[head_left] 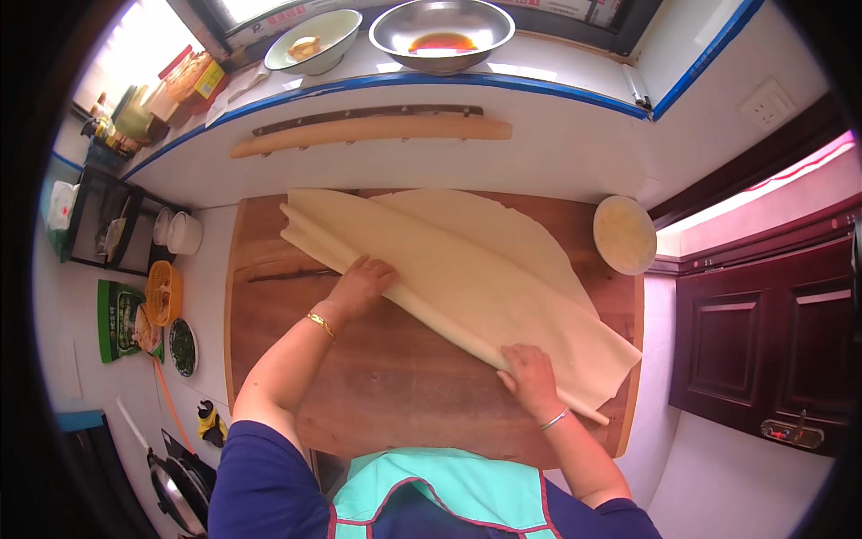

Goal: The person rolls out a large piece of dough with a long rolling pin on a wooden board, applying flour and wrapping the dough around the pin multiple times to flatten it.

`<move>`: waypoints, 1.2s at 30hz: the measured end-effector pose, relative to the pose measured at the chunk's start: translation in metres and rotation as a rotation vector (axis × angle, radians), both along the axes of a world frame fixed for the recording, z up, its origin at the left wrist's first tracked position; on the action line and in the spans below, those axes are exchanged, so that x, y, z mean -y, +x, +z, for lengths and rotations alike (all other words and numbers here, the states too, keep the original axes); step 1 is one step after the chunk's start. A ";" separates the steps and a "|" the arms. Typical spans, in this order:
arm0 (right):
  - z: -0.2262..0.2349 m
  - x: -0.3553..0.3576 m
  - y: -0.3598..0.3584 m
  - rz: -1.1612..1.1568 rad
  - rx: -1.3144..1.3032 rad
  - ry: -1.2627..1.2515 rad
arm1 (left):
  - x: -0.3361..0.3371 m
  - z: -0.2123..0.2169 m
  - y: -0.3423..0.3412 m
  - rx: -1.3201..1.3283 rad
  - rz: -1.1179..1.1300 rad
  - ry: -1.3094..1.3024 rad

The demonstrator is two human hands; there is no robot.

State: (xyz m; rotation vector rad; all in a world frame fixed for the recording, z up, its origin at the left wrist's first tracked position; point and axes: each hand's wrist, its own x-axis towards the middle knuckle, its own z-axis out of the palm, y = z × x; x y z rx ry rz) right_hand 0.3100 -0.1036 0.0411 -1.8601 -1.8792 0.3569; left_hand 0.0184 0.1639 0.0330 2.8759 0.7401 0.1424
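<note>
A broad, thin sheet of pale dough [503,260] lies across a wooden board, its near-left edge rolled around a long rolling pin [594,414]. Only the pin's right end shows bare; dough hides the rest. My left hand [361,284] rests on the upper-left part of the dough-covered roll, fingers laid over it, with a gold bracelet at the wrist. Lower down the roll, my right hand [532,375] lies on top with its fingers forward and thumb apart; a silver bangle circles that wrist. The roll slants from far left to near right.
The wooden board [386,395] fills the middle. A round bowl of pale powder [625,235] stands at its far right. On the ledge behind sit a metal bowl [442,36] and an enamel bowl [314,43]. Another rolling pin [377,132] lies along the wall. A yellow basket [163,294] stands left.
</note>
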 end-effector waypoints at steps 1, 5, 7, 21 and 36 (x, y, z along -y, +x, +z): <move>-0.007 0.004 -0.004 0.010 -0.012 -0.038 | 0.002 -0.004 -0.003 0.002 0.003 0.003; -0.036 0.019 -0.036 -0.010 -0.014 0.001 | 0.018 -0.002 -0.035 -0.059 0.039 0.008; -0.034 0.030 -0.063 0.009 -0.050 0.024 | 0.028 -0.001 -0.050 -0.029 0.063 0.056; -0.025 0.106 -0.245 0.102 0.032 0.009 | 0.185 -0.019 -0.100 -0.022 0.276 -0.117; -0.042 0.173 -0.330 0.255 -0.028 -0.012 | 0.303 -0.012 -0.272 0.293 0.469 -0.139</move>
